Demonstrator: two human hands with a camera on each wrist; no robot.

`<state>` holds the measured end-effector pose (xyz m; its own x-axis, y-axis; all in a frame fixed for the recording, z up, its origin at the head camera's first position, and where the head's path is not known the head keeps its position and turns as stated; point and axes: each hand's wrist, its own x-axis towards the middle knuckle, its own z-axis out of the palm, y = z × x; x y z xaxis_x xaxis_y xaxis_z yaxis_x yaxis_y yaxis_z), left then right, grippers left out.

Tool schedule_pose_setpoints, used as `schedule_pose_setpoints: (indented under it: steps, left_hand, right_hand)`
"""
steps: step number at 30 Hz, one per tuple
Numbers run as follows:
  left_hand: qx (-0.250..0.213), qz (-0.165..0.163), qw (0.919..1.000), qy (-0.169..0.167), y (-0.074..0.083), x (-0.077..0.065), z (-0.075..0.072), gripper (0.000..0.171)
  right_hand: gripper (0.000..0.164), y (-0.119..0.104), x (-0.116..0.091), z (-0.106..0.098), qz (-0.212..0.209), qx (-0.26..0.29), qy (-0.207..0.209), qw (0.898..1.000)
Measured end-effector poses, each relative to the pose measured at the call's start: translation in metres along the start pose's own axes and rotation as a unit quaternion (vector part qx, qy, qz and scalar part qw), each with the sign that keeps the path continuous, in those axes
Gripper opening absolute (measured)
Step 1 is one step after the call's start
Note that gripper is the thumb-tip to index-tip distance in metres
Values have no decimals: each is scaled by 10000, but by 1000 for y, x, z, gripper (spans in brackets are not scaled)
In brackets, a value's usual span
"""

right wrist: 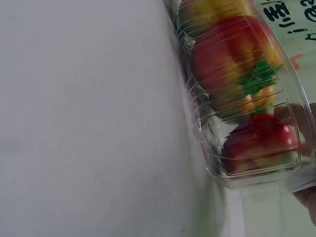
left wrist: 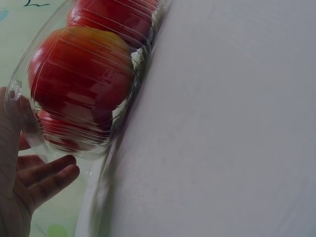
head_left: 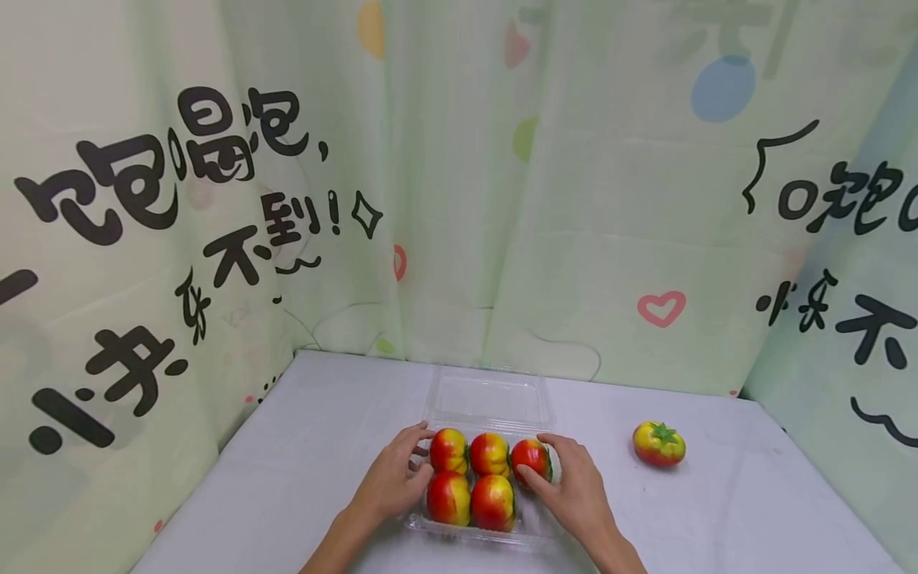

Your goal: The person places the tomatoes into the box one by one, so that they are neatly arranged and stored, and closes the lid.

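A clear plastic box (head_left: 531,522) stands with its lid folded back. Inside are several red-and-yellow persimmons (head_left: 449,500), in two rows. My right hand (head_left: 577,482) holds the persimmon (head_left: 529,458) at the back right of the box between thumb and fingers. My left hand (head_left: 393,474) is at the box's left side, thumb and fingertips by the rim, its fingers loosely bent. In the left wrist view, persimmons (left wrist: 84,69) show through the ribbed wall, and two left fingers (left wrist: 52,180) extend below the box's end. The right wrist view shows the held persimmon (right wrist: 259,143) low in the box.
One more persimmon (head_left: 659,444), green calyx up, lies on the white tabletop (head_left: 731,494) to the right of the box. Behind the box lies its clear lid (head_left: 490,397). Pale green printed curtains (head_left: 459,199) enclose the table at the back and sides.
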<state>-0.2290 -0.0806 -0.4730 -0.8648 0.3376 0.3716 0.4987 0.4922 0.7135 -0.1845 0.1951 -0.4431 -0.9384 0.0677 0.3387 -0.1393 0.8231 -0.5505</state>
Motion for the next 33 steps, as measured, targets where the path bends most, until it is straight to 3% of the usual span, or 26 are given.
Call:
schedule_pose_setpoints:
  steps: [11,20,33]
  left_hand:
    - [-72,-26,10000,31,1,-1,-3,42]
    - [-25,29,10000,86,0,0,-1,41]
    - [44,-63,10000,-38,0,0,0,43]
  right_hand:
    - [55,0,-3,-9,253,12,-100,9996]
    - [51,6,-7,-16,-13,-5,149,9999]
    - [56,19,-13,-31,163,-284,118,9994]
